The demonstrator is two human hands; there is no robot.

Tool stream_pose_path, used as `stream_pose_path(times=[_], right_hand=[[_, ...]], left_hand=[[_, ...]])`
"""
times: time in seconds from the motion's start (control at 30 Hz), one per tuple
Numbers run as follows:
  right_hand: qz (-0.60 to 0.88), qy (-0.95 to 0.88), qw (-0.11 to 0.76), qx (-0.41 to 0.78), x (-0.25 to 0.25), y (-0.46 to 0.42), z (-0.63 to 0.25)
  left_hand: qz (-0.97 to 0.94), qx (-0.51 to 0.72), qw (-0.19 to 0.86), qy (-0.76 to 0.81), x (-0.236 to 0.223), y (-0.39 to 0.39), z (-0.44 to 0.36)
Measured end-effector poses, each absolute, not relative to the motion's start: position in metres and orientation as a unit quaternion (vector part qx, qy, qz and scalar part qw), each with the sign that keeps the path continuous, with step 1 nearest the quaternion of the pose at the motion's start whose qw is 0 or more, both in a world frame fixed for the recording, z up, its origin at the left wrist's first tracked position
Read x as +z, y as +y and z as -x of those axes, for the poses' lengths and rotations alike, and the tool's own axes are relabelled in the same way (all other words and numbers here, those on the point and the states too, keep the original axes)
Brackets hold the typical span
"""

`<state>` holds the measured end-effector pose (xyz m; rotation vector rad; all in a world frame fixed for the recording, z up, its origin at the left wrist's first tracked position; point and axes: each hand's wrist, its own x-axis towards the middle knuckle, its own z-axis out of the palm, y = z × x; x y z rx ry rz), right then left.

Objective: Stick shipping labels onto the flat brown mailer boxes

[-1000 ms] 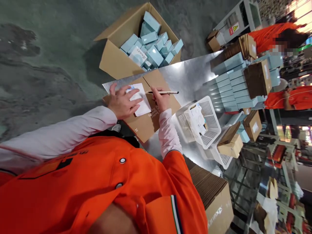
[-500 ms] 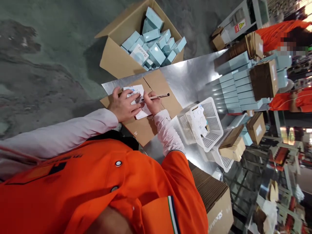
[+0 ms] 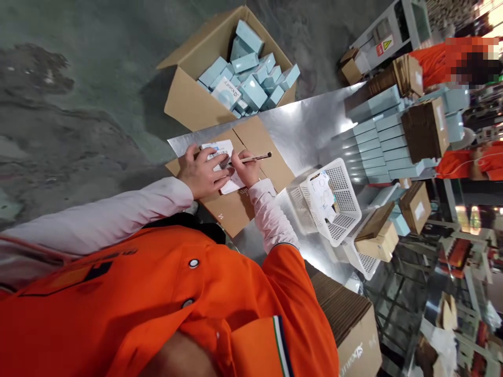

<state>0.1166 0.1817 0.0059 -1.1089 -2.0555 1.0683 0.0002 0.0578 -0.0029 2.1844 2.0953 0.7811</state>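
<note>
The right hand (image 3: pixel 247 170) grips a pen (image 3: pixel 260 156), tip at the white label (image 3: pixel 217 147) on the brown carton (image 3: pixel 260 141). The left hand (image 3: pixel 199 174) spreads open across the label. Marking appears in hand; the next stroke calls for steady paper.

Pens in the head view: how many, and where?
1: the pen is in the right hand's fingers, over the white slip the left hand rests on. Others may be hidden in the clutter.
</note>
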Motion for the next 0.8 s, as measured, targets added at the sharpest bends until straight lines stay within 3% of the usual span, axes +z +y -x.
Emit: stream_pose_path(times=[0.8], right_hand=[[0.387,-0.781,0.297,0.390,-0.0028,0.1840,-0.1200]], left_hand=[[-0.703,0.252,-0.008,0.665,-0.0049,0.0572,-0.0013]])
